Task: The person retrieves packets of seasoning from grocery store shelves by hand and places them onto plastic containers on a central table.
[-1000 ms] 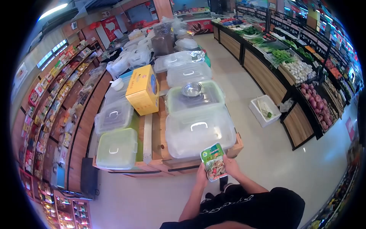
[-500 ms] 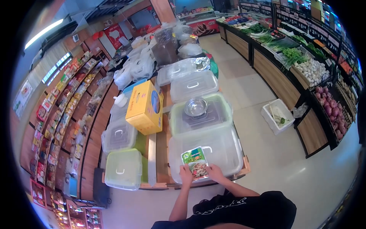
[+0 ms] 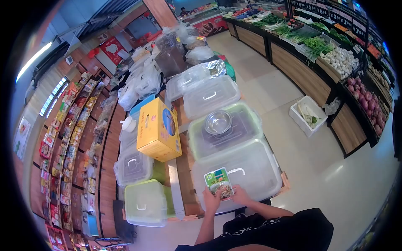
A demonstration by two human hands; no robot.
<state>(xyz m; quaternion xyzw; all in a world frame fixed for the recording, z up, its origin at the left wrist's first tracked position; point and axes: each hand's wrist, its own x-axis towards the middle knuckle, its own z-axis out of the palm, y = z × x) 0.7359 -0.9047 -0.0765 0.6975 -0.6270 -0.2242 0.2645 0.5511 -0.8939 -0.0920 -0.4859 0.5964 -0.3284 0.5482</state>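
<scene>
A printed food packet (image 3: 217, 176), green at the top with a picture of food lower down, is held between my two hands. My left hand (image 3: 212, 201) grips its lower left edge, and my right hand (image 3: 240, 195) pinches the lower right. Behind the packet lies the large clear lid (image 3: 255, 167) of a plastic bin; whether the packet touches that lid I cannot tell. Farther back, a metal bowl (image 3: 218, 121) sits on a green-rimmed bin lid (image 3: 247, 109).
A yellow box (image 3: 157, 131) stands left of the bins, with a smaller lidded bin (image 3: 144, 203) in front. Vegetable stands (image 3: 289, 62) run along the right, and a white foam box (image 3: 307, 115) rests on the floor. Shelves of packets (image 3: 63, 146) line the left wall.
The camera view has turned slightly, so the near bins and my hands appear lower and farther right. Both hands still hold the packet, with its top tilted a little differently.
</scene>
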